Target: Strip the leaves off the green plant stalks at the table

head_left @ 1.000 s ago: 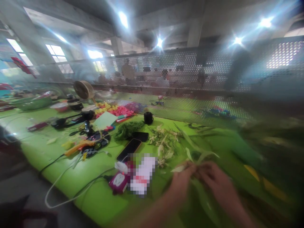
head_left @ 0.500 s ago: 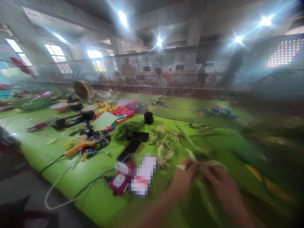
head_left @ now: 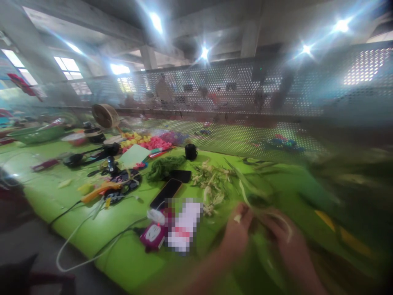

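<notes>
My left hand [head_left: 238,225] is closed in a pinch, with a pale green strip [head_left: 244,193] rising from its fingertips and a cream tip showing at the thumb. Close beside it on the right, my right hand [head_left: 285,231] grips the same leafy piece, and a pale band curves over its back. Motion blurs both sets of fingers, so where the pieces join is unclear. Below the hands hangs a smeared green leaf [head_left: 268,262]. Just beyond my left hand lies a pile of cream and pale green petal-like pieces [head_left: 211,186]; long green blades [head_left: 245,178] stretch out behind the hands.
On the green tabletop [head_left: 123,250], left of my hands, lie a dark phone [head_left: 166,193], a magenta device [head_left: 152,235] with cables and an orange-handled tool [head_left: 101,192]. Farther back are a black cup [head_left: 190,152], green fibres [head_left: 166,167] and a fan [head_left: 105,116]. A perforated screen [head_left: 215,98] runs behind.
My hands have drawn slightly apart, the left shifting a little down and left. The pale strip now stands more upright between them. The view has shifted slightly.
</notes>
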`<control>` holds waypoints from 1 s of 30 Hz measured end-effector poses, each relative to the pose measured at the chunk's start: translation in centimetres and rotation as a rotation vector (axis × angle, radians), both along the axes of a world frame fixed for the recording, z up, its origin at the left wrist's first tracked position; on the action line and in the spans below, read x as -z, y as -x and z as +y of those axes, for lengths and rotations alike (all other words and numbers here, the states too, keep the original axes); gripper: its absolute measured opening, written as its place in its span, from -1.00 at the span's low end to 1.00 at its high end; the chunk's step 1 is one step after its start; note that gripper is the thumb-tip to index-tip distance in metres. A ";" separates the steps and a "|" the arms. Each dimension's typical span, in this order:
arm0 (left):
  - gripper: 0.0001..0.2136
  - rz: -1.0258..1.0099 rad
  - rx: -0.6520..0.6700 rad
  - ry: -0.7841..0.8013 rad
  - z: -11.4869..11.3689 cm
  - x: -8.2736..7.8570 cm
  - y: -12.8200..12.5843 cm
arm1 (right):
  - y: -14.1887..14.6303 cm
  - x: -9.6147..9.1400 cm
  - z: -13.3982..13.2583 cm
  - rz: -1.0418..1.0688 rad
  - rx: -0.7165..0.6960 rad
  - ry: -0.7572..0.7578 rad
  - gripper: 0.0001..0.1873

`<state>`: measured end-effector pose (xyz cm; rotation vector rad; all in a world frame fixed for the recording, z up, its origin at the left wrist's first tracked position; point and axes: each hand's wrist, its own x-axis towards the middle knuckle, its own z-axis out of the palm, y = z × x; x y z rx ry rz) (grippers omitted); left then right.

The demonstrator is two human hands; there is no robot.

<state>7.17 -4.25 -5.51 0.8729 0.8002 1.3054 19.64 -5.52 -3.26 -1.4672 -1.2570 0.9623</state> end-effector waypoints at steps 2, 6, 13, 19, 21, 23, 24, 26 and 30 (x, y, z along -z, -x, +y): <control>-0.70 -0.007 0.004 -0.006 -0.1 0.0 -0.1 | 0.0 -0.1 -0.1 0.012 0.016 0.021 -0.71; -0.69 -0.037 -0.009 0.001 -0.2 -0.1 -0.1 | 0.1 -0.3 -0.3 0.018 0.039 0.052 -0.67; -0.65 0.053 0.065 0.085 0.4 -0.6 1.0 | -0.4 0.4 0.6 -0.063 -0.053 -0.034 -0.72; -0.69 0.159 0.083 -0.003 0.2 -0.8 1.2 | -0.6 0.5 0.7 -0.025 -0.044 -0.060 -0.68; -0.71 0.175 0.040 -0.025 0.2 -0.6 1.2 | -0.2 0.4 0.7 0.015 -0.049 -0.048 -0.65; -0.72 0.162 -0.005 -0.025 0.3 -0.2 1.1 | 0.2 0.5 0.8 0.021 -0.058 -0.032 -0.67; -0.72 0.148 -0.029 -0.020 0.5 0.1 1.1 | 0.4 0.6 0.9 0.008 -0.069 -0.024 -0.69; -0.73 0.137 -0.075 -0.008 0.9 0.5 1.2 | 0.4 1.0 1.2 -0.032 -0.120 -0.014 -0.74; -0.74 0.271 -0.144 -0.027 1.3 0.6 1.8 | -0.4 1.7 1.5 -0.197 -0.154 -0.076 -0.78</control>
